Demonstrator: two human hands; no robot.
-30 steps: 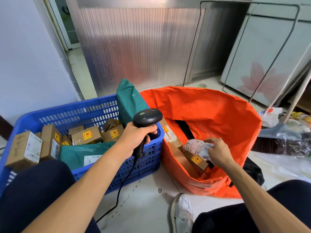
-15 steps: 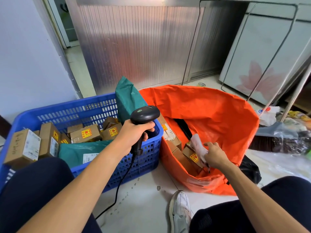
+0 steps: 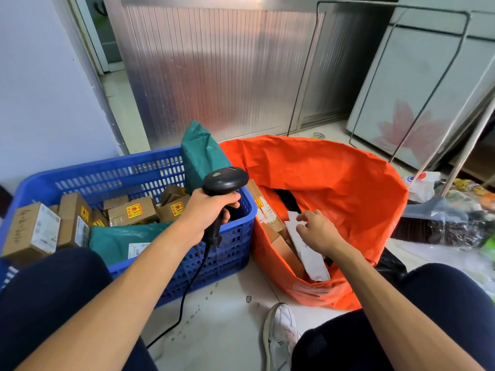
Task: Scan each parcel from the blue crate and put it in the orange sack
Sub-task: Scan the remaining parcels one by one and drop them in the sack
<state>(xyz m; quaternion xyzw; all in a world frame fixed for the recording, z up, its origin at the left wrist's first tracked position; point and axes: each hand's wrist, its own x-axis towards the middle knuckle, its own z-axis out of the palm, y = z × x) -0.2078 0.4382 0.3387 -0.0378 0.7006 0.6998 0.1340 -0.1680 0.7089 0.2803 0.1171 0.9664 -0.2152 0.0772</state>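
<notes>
Our left hand point(image 3: 207, 212) is curled tight round the grip of the scanner point(image 3: 224, 180), held over the right near corner of the crate point(image 3: 128, 164). Its cable point(image 3: 193, 279) drops past the crate wall to the floor. Our right hand point(image 3: 318, 232) is inside the sack point(image 3: 337, 180), fingers bent on the upper end of the white parcel point(image 3: 308, 253); we cannot tell whether they grip it. The parcel leans against the sack's near left side, on brown boxes point(image 3: 267, 214). In the crate lie more boxes point(image 3: 132, 211), with one green mailer point(image 3: 202, 156) upright in its far right corner and another point(image 3: 117, 241) flat at the near edge. A shoe point(image 3: 281, 326) lies on the floor and a broom point(image 3: 444, 223) lies right of the sack.
</notes>
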